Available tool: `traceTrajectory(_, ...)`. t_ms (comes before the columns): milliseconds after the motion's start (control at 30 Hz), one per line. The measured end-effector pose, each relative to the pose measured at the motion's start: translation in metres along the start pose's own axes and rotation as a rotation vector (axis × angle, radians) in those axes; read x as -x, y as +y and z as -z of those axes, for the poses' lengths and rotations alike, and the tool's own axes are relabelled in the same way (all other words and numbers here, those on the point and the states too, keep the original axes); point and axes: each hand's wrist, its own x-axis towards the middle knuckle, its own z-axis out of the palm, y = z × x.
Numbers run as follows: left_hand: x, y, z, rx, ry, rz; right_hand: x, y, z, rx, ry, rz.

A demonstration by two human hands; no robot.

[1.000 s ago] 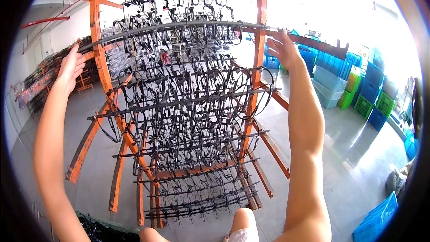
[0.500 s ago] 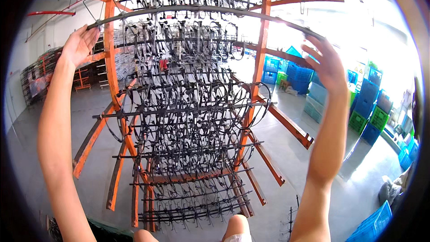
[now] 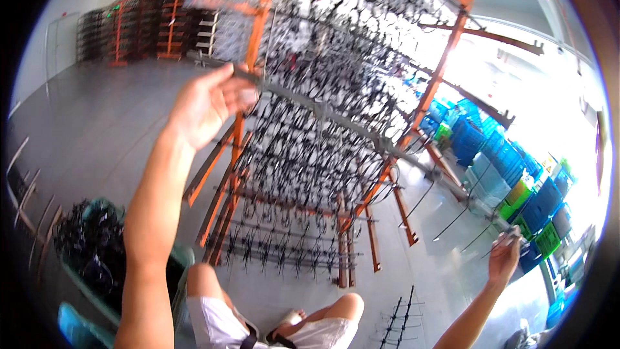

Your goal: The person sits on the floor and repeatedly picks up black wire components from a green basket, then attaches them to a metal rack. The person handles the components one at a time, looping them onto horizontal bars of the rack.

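Note:
A long grey bar (image 3: 349,124) with thin wire hooks along it slants across the view in front of me, its right end lower. My left hand (image 3: 210,100) is closed around it near the upper left end. At the lower right end, the fingers of my right hand (image 3: 504,260) are closed on the same bar. Behind it stands an orange metal rack (image 3: 257,26), hung with rows of black hooked or curved pieces (image 3: 310,155). Motion blurs the bar and the pieces behind it.
To my lower left stands a green bin (image 3: 184,260) full of tangled black pieces (image 3: 97,245). Blue and green crates (image 3: 510,161) are stacked at the right. A hooked rod (image 3: 402,317) lies on the floor near my feet. More racks (image 3: 171,26) stand far left.
The bar has come down from in front of the rack's upper part and now tilts down to the right. Both hands moved with it, the right one lowest. The view has turned.

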Motion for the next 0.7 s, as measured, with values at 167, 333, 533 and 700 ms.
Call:
traceTrajectory(167,0.137,-0.089,0.084,0.037,0.262,0.175,0.079,0.093,0.006,-0.007,0.109,-0.491)
traceTrajectory(333,0.234,-0.19,0.202,0.138,0.659,0.42,0.144,0.24,0.029,-0.082,0.203,-0.894)
traceTrajectory(533,0.25,-0.237,0.238,0.149,0.762,0.512,0.168,0.302,0.061,-0.046,0.293,-1.01)
traceTrajectory(700,0.253,-0.254,0.259,-0.026,0.821,0.553,0.163,0.329,0.07,0.02,0.287,-1.085)
